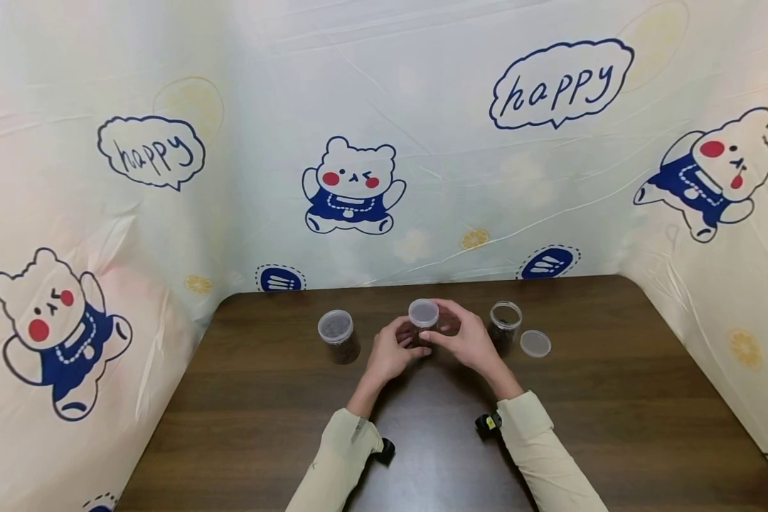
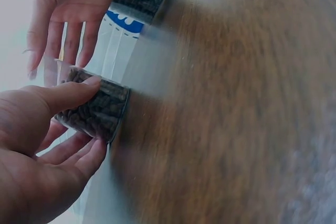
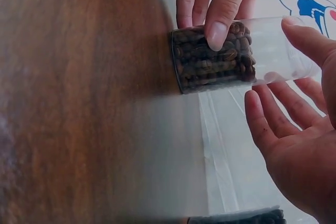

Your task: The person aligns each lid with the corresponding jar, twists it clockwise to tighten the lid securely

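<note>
Left hand [image 1: 393, 353] grips bean-filled lower half of jar [image 3: 194, 64], far middle of bench [image 1: 230, 427]; right hand [image 1: 464, 334], thumb and fingers round top by lid [image 1: 424, 313]; smart play: brace base, work lid evenly, squeeze lightly, jar upright against spills

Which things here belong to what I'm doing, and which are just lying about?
Probably part of the job:
held jar
open jar on the right
loose lid near it
lidded jar on the left

Just around:
table
printed backdrop
</note>
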